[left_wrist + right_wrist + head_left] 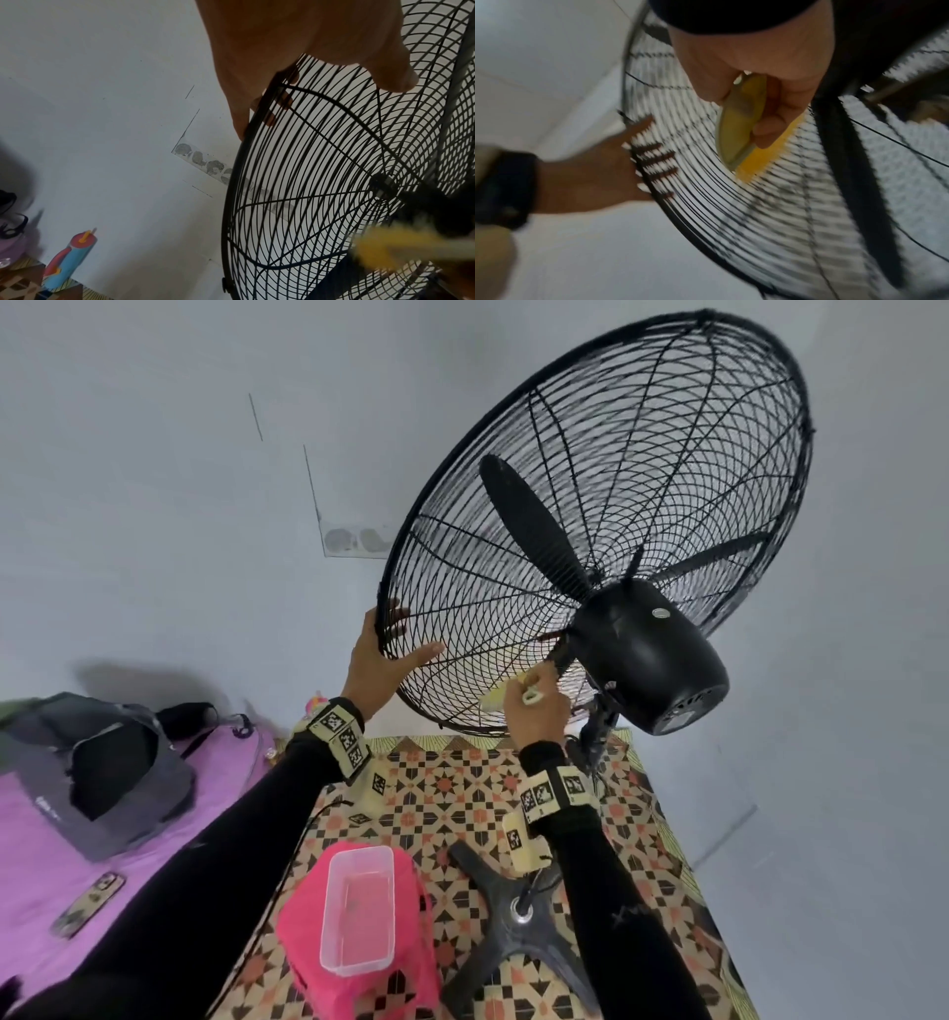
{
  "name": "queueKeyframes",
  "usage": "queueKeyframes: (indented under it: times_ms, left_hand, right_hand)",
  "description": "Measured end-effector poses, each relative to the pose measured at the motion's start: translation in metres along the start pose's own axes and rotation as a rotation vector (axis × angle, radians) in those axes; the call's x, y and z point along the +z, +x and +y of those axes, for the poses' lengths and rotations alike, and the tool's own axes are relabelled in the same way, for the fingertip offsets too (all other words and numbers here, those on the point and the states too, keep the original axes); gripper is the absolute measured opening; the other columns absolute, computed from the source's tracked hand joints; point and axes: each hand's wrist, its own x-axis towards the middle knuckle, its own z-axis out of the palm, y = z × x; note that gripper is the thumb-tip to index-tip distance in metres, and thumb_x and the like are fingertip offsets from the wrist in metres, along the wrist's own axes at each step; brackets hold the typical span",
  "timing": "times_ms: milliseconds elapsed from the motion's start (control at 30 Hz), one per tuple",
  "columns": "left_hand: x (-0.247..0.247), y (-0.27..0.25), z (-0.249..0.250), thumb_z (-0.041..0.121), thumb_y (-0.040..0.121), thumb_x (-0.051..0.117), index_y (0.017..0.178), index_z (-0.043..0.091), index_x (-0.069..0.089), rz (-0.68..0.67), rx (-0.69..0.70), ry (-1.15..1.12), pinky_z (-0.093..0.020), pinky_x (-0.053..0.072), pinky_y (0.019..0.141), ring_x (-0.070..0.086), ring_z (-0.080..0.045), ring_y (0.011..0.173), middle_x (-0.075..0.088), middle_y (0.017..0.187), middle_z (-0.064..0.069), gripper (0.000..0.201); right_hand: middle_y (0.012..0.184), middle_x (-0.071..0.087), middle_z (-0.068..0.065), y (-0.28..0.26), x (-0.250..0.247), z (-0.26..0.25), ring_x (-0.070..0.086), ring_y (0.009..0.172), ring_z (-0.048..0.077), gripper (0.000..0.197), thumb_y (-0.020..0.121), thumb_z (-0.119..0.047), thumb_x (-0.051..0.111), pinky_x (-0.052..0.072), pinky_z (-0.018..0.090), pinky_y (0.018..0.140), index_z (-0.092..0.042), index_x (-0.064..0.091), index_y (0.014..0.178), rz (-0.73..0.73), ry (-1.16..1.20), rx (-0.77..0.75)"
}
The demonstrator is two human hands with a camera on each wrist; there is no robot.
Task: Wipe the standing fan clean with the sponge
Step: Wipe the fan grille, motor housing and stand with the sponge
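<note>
The black standing fan [648, 654] is tilted, with its round wire cage [667, 428] facing up and to the right. My left hand [405, 634] grips the cage rim at the lower left, fingers curled over the rim [259, 109] and thumb [395, 81] on the rear grille. My right hand [534, 706] holds a yellow sponge [498, 700] against the rear grille, just left of the motor housing. In the right wrist view the sponge [741, 130] is pinched between the fingers [770, 130] and touches the wires. It shows blurred in the left wrist view [380, 249].
Below, the fan's cross base [493, 947] stands on a patterned mat [452, 793]. A clear plastic tub [359, 911] sits on a pink stool [308, 932] beside it. At the left a purple bed [31, 865] carries a grey bag [102, 762] and a phone [87, 904]. Pale walls stand behind.
</note>
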Motion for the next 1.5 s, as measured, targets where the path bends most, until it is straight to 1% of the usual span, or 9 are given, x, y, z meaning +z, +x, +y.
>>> queueKeyframes:
  times_ms: [67,167,333,567,733,867,1100,1300,1500]
  left_hand:
    - [0.001,0.000,0.001,0.068,0.067,0.088,0.141,0.041,0.042,-0.004,-0.001,0.005,-0.051,0.046,0.113,0.055,-0.008,0.131,0.057,0.140,0.019,0.091]
    - [0.003,0.003,0.000,0.067,0.068,0.088,0.138,0.047,0.042,0.001,-0.001,0.003,-0.051,0.045,0.114,0.054,-0.007,0.132,0.057,0.140,0.020,0.086]
    - [-0.001,0.003,-0.001,0.067,0.067,0.088,0.144,0.038,0.042,0.000,-0.015,-0.007,-0.051,0.046,0.113,0.055,-0.009,0.132,0.057,0.141,0.018,0.095]
    - [0.003,0.003,-0.001,0.064,0.070,0.088,0.138,0.048,0.042,0.010,0.000,0.000,-0.050,0.045,0.114,0.054,-0.006,0.131,0.056,0.140,0.020,0.084]
    - [0.001,0.002,-0.002,0.066,0.069,0.088,0.140,0.046,0.042,0.008,-0.016,-0.005,-0.050,0.045,0.114,0.054,-0.006,0.131,0.056,0.141,0.020,0.088]
    - [0.003,0.002,-0.003,0.066,0.069,0.088,0.135,0.053,0.044,0.013,0.006,0.003,-0.050,0.046,0.113,0.055,-0.006,0.130,0.057,0.139,0.022,0.081]
    - [0.002,0.002,-0.005,0.067,0.068,0.088,0.133,0.056,0.042,0.009,-0.008,-0.013,-0.052,0.044,0.114,0.054,-0.007,0.133,0.056,0.141,0.021,0.080]
    - [0.004,0.002,-0.003,0.066,0.068,0.089,0.132,0.055,0.044,0.015,0.008,-0.024,-0.051,0.045,0.113,0.054,-0.007,0.132,0.057,0.140,0.021,0.079]
    - [0.001,-0.001,-0.002,0.066,0.069,0.088,0.130,0.058,0.043,0.004,0.015,-0.020,-0.050,0.045,0.114,0.054,-0.007,0.133,0.057,0.140,0.019,0.076]
  right_hand:
    - [0.072,0.061,-0.001,0.000,-0.009,-0.014,0.057,0.060,0.006,0.012,0.093,-0.018,0.060,0.040,0.016,0.048,-0.016,0.048,0.092,0.097,0.002,-0.125]
    - [0.065,0.060,-0.001,0.003,-0.009,-0.027,0.055,0.051,0.008,0.013,0.090,-0.013,0.059,0.044,0.019,0.043,-0.014,0.046,0.089,0.161,0.047,-0.233]
    - [0.070,0.060,0.002,-0.001,0.005,0.001,0.062,0.061,0.022,0.016,0.092,-0.014,0.061,0.047,0.023,0.052,-0.016,0.046,0.091,0.025,-0.023,-0.097]
    - [0.070,0.058,-0.007,0.012,-0.016,-0.037,0.052,0.059,-0.003,0.014,0.089,-0.017,0.061,0.037,0.007,0.049,-0.014,0.048,0.089,0.175,-0.038,-0.287]
    - [0.071,0.063,0.002,0.008,-0.003,-0.008,0.067,0.065,0.022,0.013,0.092,-0.015,0.060,0.059,0.035,0.056,-0.016,0.047,0.092,0.051,-0.097,-0.158]
    - [0.065,0.058,-0.005,0.011,-0.022,-0.029,0.058,0.055,0.010,0.013,0.090,-0.017,0.060,0.043,0.020,0.045,-0.016,0.047,0.090,0.158,-0.065,-0.259]
    - [0.078,0.063,0.003,0.017,-0.007,-0.006,0.065,0.078,0.028,0.015,0.094,-0.016,0.059,0.051,0.028,0.063,-0.020,0.045,0.094,0.026,-0.128,-0.135]
    - [0.068,0.057,-0.010,0.019,-0.022,-0.026,0.056,0.059,0.000,0.010,0.090,-0.013,0.058,0.039,0.008,0.048,-0.015,0.049,0.094,0.154,-0.065,-0.278]
    - [0.076,0.064,0.000,0.021,-0.018,-0.009,0.068,0.071,0.024,0.011,0.095,-0.021,0.062,0.060,0.036,0.061,-0.021,0.050,0.096,0.036,-0.174,-0.114]
